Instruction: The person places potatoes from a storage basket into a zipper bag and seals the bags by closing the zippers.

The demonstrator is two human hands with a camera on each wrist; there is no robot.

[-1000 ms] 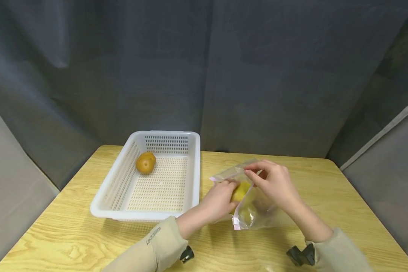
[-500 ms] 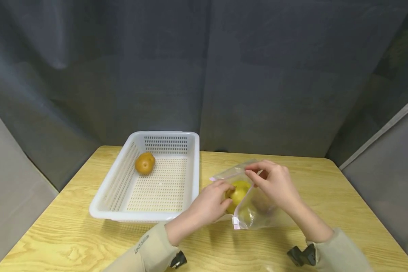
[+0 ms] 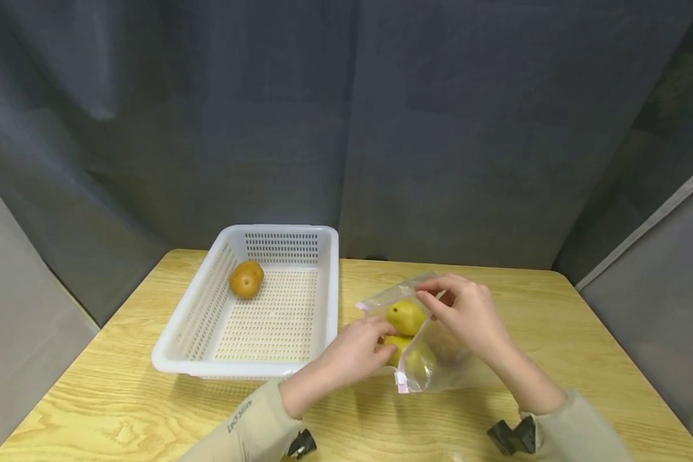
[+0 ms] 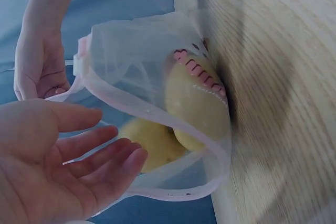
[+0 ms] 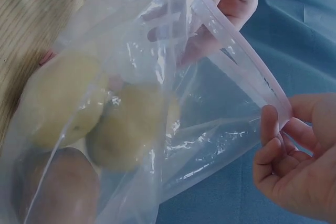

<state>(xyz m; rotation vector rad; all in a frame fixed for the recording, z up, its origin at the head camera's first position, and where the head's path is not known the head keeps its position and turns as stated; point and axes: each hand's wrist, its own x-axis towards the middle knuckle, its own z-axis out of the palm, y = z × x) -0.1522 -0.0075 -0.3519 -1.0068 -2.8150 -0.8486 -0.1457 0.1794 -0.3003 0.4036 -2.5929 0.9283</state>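
Clear plastic bag, pink-edged, held by its rim

Position: the bag rests on the wooden tabletop, right of centre in the head view, its mouth gaping toward the left of the frame. A white slider sits at the lower end of the rim.

Right hand: thumb and forefinger pinch the upper edge of the bag's mouth.

Left hand: at the mouth, fingers loosely extended and gripping nothing; the left wrist view shows the fingertips near the fruit.

Contents: an upper yellow fruit and a lower yellow fruit lie close together inside the bag. A brownish item shows hazily through the plastic, lower left of the right wrist view.

Surroundings: a white perforated basket stands left of centre, with one orange-brown fruit inside, beside its left wall. Dark curtain fills the upper frame. Both sleeves are pale beige.
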